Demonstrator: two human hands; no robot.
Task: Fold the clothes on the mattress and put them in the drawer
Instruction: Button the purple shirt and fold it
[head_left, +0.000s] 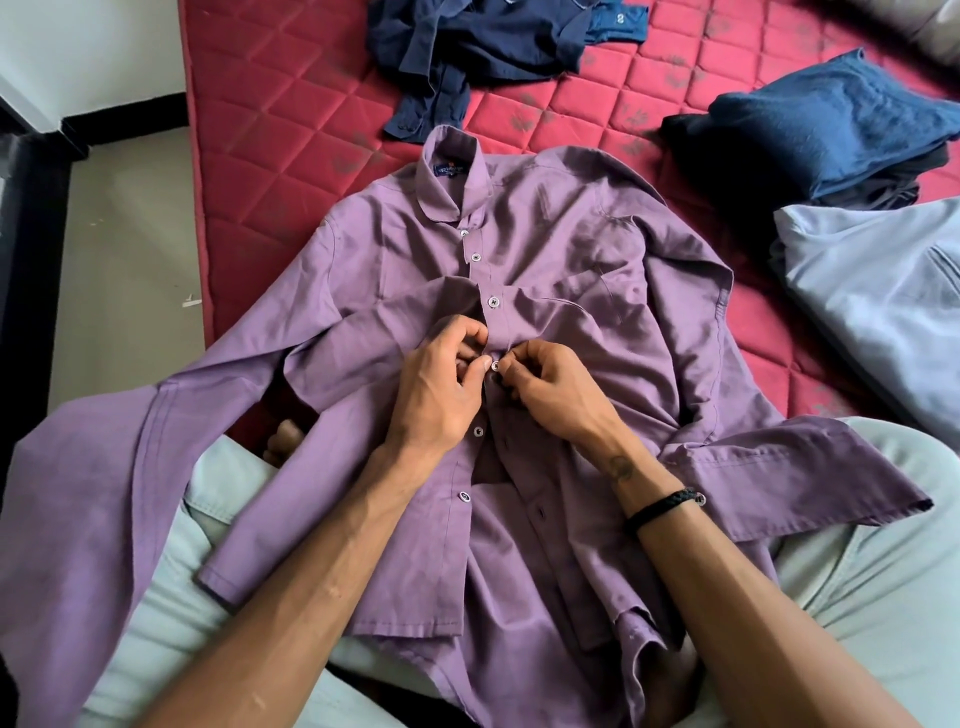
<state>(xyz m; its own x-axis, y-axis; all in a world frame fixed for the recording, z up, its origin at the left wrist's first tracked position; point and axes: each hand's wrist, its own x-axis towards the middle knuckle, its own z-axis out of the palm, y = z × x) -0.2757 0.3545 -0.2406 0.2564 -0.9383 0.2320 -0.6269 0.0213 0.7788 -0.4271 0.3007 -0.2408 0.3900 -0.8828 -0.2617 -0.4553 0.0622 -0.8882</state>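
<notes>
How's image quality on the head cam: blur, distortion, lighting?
Head view: hands and purple shirt sharp; top right corner smeared; wide-angle bends the red mattress edge; soft, even daylight with no glare.

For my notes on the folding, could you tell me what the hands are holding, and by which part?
Both hands hold the purple shirt at its front placket: the left hand and right hand pinch it at a middle button.

A home bedroom: a red quilted mattress (291, 119) lies directly on the floor (124, 234), clothes (478, 47) strewn across it, a white wall (88, 52) just beyond its left edge.
</notes>
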